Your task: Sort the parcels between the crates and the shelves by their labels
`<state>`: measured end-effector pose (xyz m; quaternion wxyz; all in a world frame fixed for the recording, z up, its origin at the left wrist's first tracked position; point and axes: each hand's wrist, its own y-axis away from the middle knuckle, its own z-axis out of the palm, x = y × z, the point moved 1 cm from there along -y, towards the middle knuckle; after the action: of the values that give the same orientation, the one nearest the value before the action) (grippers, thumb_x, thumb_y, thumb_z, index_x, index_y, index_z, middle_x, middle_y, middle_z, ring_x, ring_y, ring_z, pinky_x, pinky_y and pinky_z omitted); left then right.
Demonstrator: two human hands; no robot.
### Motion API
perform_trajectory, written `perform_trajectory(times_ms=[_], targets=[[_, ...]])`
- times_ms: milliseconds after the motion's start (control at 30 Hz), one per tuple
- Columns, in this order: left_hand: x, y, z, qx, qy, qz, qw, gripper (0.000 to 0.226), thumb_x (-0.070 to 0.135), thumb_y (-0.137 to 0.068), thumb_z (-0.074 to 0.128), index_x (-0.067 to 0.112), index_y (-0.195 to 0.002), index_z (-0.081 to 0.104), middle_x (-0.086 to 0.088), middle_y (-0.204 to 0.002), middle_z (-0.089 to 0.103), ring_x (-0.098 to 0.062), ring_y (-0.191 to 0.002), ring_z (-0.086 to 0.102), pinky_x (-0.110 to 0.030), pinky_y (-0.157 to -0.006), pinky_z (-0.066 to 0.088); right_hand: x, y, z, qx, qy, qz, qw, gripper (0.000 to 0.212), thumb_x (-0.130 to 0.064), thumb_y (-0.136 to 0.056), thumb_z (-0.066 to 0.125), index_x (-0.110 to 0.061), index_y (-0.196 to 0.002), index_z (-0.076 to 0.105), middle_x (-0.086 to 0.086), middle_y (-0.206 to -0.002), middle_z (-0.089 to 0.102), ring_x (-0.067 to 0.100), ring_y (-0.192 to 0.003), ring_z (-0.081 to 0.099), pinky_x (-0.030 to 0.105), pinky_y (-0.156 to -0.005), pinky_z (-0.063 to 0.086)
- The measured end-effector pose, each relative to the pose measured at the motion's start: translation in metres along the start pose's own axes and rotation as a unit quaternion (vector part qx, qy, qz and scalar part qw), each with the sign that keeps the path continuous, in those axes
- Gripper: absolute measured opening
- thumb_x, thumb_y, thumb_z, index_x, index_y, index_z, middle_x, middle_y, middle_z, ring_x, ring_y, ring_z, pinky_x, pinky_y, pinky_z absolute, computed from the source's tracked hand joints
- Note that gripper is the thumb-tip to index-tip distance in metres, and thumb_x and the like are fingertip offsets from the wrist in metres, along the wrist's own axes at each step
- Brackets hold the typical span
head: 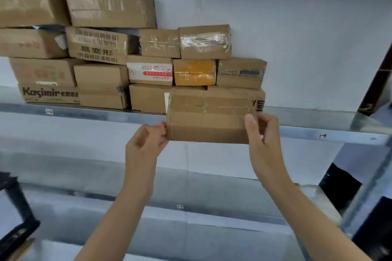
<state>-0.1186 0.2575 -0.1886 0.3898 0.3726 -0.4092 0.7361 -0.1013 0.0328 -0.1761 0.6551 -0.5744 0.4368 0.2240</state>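
Brown cardboard parcel, one only, crossed with clear tape, held in the air just in front of the metal shelf edge and partly covering the bottom row of boxes. Two bare hands on it: left hand pinching the lower left corner between thumb and curled fingers; right hand gripping the right end, thumb flat on the front face, other fingers curled behind. Behind, roughly fifteen stacked parcels in four rows against a white wall: two on top, then four, five, four. Among them, one yellow-taped parcel and one Kasimir box. Three small tags on shelf edges. One lower shelf beneath.
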Motion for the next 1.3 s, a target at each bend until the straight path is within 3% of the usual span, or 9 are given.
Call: perform_trajectory(times_ms=[100, 300, 467, 600, 767, 933, 1133, 1233, 1300], targets=[[-0.026, 0.023, -0.014, 0.027, -0.065, -0.015, 0.997, 0.036, 0.033, -0.093, 0.066, 0.013, -0.066, 0.054, -0.014, -0.092, 0.073, -0.019, -0.094, 0.072, -0.024, -0.090, 0.056, 0.028, 0.034, -0.006, -0.018, 0.026, 0.029, 0.999, 0.024, -0.033, -0.100, 0.050, -0.027, -0.123, 0.047, -0.012, -0.116, 0.049, -0.016, -0.095, 0.051, 0.000, -0.073, 0.041], [-0.043, 0.063, -0.032, 0.035, -0.116, -0.032, 0.992, 0.023, 0.056, -0.082, 0.065, 0.037, -0.092, 0.074, 0.009, -0.099, 0.074, -0.009, -0.095, 0.071, -0.021, -0.080, 0.058, 0.048, 0.068, -0.019, -0.090, 0.088, 0.045, 0.991, 0.034, -0.032, -0.100, 0.052, -0.027, -0.133, 0.056, -0.006, -0.105, 0.047, -0.007, -0.097, 0.053, 0.003, -0.082, 0.045], [-0.040, 0.079, -0.038, 0.024, -0.131, -0.010, 0.991, 0.023, 0.041, -0.088, 0.070, 0.043, -0.111, 0.073, 0.017, -0.110, 0.072, 0.002, -0.100, 0.067, -0.006, -0.074, 0.051, 0.042, 0.079, -0.026, -0.087, 0.053, 0.006, 0.995, 0.038, -0.026, -0.094, 0.062, -0.029, -0.132, 0.054, -0.014, -0.123, 0.056, -0.001, -0.115, 0.055, 0.012, -0.097, 0.046], [-0.045, 0.090, -0.046, 0.031, -0.131, 0.011, 0.991, 0.026, 0.028, -0.091, 0.070, 0.040, -0.114, 0.073, 0.021, -0.115, 0.070, 0.007, -0.105, 0.064, 0.000, -0.080, 0.045, 0.048, 0.103, -0.026, -0.070, 0.027, 0.023, 0.997, 0.028, -0.044, -0.090, 0.059, -0.033, -0.115, 0.057, -0.026, -0.113, 0.061, 0.000, -0.111, 0.058, 0.020, -0.095, 0.051], [-0.059, 0.096, -0.060, 0.091, -0.166, 0.000, 0.982, 0.027, 0.017, -0.087, 0.074, 0.043, -0.095, 0.077, 0.018, -0.093, 0.060, 0.000, -0.074, 0.060, -0.008, -0.073, 0.045, 0.051, 0.103, -0.021, -0.075, -0.018, 0.066, 0.995, 0.023, -0.052, -0.092, 0.053, -0.029, -0.096, 0.057, -0.022, -0.093, 0.065, 0.004, -0.092, 0.066, 0.044, -0.088, 0.056], [-0.060, 0.102, -0.067, 0.072, -0.131, -0.026, 0.988, 0.027, 0.005, -0.095, 0.056, 0.025, -0.098, 0.076, 0.001, -0.096, 0.074, -0.016, -0.086, 0.074, -0.027, -0.086, 0.055, 0.060, 0.102, -0.016, -0.086, -0.066, 0.112, 0.988, 0.031, -0.057, -0.091, 0.050, -0.031, -0.074, 0.051, -0.022, -0.067, 0.054, 0.000, -0.072, 0.058, 0.036, -0.081, 0.061], [-0.063, 0.109, -0.079, 0.072, -0.097, -0.089, 0.989, 0.024, 0.011, -0.099, 0.048, 0.015, -0.077, 0.058, -0.001, -0.092, 0.075, -0.017, -0.086, 0.072, -0.029, -0.085, 0.053, 0.078, 0.120, -0.009, -0.108, -0.063, 0.093, 0.988, 0.012, -0.032, -0.095, 0.057, -0.025, -0.103, 0.056, -0.011, -0.105, 0.063, 0.012, -0.101, 0.065, 0.047, -0.089, 0.056], [-0.069, 0.111, -0.092, 0.080, -0.096, -0.122, 0.985, 0.025, 0.024, -0.099, 0.054, 0.006, -0.082, 0.050, -0.008, -0.091, 0.073, -0.017, -0.085, 0.072, -0.036, -0.091, 0.053, 0.087, 0.127, -0.003, -0.145, -0.087, 0.080, 0.982, 0.025, -0.012, -0.098, 0.056, -0.029, -0.117, 0.055, -0.009, -0.121, 0.061, 0.017, -0.116, 0.062, 0.042, -0.093, 0.054], [-0.070, 0.112, -0.097, 0.089, -0.101, -0.133, 0.982, 0.036, 0.041, -0.093, 0.062, 0.012, -0.076, 0.051, -0.010, -0.093, 0.074, -0.017, -0.086, 0.073, -0.030, -0.083, 0.055, 0.093, 0.129, 0.003, -0.159, -0.095, 0.074, 0.980, 0.033, -0.001, -0.097, 0.055, -0.027, -0.118, 0.054, -0.011, -0.122, 0.060, 0.018, -0.118, 0.061, 0.037, -0.094, 0.053]])
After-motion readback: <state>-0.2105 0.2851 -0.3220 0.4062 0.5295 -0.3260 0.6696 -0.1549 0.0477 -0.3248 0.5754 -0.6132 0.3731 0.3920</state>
